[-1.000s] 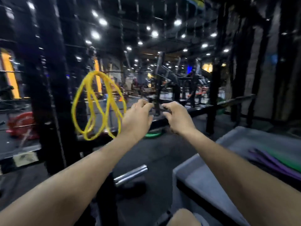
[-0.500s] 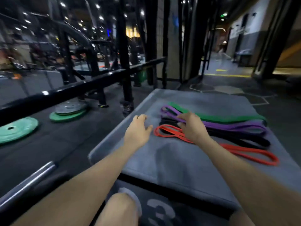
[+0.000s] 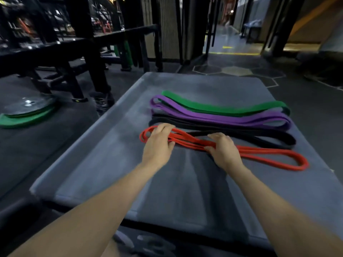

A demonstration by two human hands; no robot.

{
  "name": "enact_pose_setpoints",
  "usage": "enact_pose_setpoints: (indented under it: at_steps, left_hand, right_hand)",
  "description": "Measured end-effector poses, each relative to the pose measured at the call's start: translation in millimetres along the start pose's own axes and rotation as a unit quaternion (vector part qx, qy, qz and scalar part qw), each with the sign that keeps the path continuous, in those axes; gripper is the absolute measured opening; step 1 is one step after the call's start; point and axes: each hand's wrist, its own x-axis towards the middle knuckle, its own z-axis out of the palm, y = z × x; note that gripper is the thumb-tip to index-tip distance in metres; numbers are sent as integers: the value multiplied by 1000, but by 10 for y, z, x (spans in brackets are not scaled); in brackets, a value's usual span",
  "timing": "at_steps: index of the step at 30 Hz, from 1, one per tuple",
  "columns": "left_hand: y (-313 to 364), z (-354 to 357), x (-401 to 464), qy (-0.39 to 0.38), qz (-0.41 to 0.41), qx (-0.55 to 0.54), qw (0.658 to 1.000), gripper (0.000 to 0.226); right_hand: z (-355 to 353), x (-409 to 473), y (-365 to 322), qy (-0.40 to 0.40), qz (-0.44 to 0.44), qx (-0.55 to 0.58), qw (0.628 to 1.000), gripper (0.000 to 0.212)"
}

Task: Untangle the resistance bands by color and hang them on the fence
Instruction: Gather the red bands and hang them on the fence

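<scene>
On a grey padded box lie several resistance bands side by side: green farthest, then purple, black, and thin red loops nearest me. My left hand covers the left end of the red bands, fingers curled over the strands. My right hand lies on the red bands near their middle, thumb and fingers closing round them. The black fence rail runs along the left, beyond the box.
Weight plates, a grey one stacked on a green one, lie on the dark floor at the left. Black rack posts stand between the box and the fence. A hallway with hexagon floor tiles opens beyond the box.
My view swung from the fence, where yellow bands hang, down to the box. Both hands dropped onto the red bands and took hold of them.
</scene>
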Motion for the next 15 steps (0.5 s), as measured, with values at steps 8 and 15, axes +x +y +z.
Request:
enact_pose_setpoints:
  at_steps: [8,15]
  left_hand:
    - [243,403,186,-132,138,72,979,53]
    - [224,420,227,-114,107,51,986,28]
  right_hand:
    - [-66,-56,141,-18,-46,-39,998,27]
    - [-117,-77,203,-3,-41,-36,998,26]
